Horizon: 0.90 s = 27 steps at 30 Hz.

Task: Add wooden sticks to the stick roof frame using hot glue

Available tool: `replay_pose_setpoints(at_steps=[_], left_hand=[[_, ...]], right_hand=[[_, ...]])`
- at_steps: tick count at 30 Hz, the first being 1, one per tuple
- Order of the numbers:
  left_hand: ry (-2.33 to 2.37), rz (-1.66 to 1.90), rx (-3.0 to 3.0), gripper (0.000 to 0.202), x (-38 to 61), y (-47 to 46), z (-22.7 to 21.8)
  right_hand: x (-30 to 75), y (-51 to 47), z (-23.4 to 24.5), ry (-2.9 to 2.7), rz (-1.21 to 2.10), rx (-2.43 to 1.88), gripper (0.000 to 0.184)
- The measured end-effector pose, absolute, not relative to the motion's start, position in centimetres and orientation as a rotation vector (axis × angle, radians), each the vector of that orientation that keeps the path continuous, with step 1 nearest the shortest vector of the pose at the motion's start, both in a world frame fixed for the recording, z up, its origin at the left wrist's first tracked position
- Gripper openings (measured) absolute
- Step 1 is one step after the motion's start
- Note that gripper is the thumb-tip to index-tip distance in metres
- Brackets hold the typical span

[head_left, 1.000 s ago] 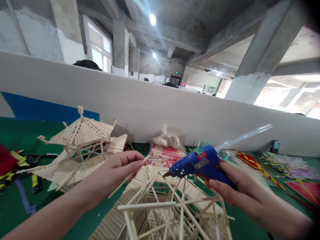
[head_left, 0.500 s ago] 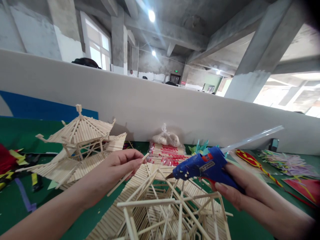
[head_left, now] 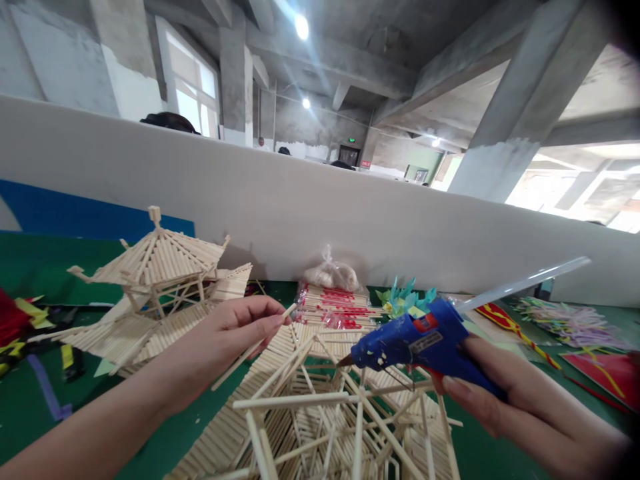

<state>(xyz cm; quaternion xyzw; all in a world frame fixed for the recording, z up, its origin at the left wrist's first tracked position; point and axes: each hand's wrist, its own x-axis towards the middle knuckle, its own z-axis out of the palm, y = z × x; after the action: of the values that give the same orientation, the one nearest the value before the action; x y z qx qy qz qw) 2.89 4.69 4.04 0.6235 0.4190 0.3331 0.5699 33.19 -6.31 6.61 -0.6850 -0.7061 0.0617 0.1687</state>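
Stick-built frame (head_left: 320,399), one, open-topped: set on the green table (head_left: 155,453) toward the near edge, its lower end running out of my view; slatted skirts slope about it. Right hand (head_left: 517,393), one: fingers wrapped round the grip of a blue glue gun (head_left: 417,341), clear glue stick (head_left: 525,285) projecting from the rear. I read the dark nozzle as close over the frame's upper bars; touching or not, I cannot tell. Left hand (head_left: 243,327), one: fingers pinched narrow on a single thin stick (head_left: 235,366), held tilted, just left of the frame's peak.

Purple strip (head_left: 47,387), one, toward the table's left edge. Red sheet (head_left: 603,377) with yellow lines, toward the right edge. Second stick model (head_left: 157,260), pavilion-roofed, on the left, nearer the far edge. Pale paper strips (head_left: 567,321), one heap, by the far right. Along the far edge, centre: packet of red-marked sticks (head_left: 333,307), knotted clear bag (head_left: 331,275) behind it, teal paper cluster (head_left: 407,297) to their right. White partition (head_left: 280,207), backing the lot.
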Motion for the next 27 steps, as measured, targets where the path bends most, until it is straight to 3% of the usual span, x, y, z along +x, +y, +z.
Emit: replay_pose_setpoints(at_steps=[13,21,27], left_hand=[[0.987,0.765,1.424,0.025,2.6,4.5,3.8],[0.992,0.76,1.429,0.024,2.6,4.5,3.8],[0.992,0.775,1.414,0.025,2.5,4.6,3.6]], right_hand=[[33.4,-6.4,6.5,-1.954,0.132,-1.893,0.051],[31.6,-4.8,7.7,-2.035,0.354,-1.716,0.036],[31.4,-5.6,7.9,-1.957,0.26,-1.748,0.042]])
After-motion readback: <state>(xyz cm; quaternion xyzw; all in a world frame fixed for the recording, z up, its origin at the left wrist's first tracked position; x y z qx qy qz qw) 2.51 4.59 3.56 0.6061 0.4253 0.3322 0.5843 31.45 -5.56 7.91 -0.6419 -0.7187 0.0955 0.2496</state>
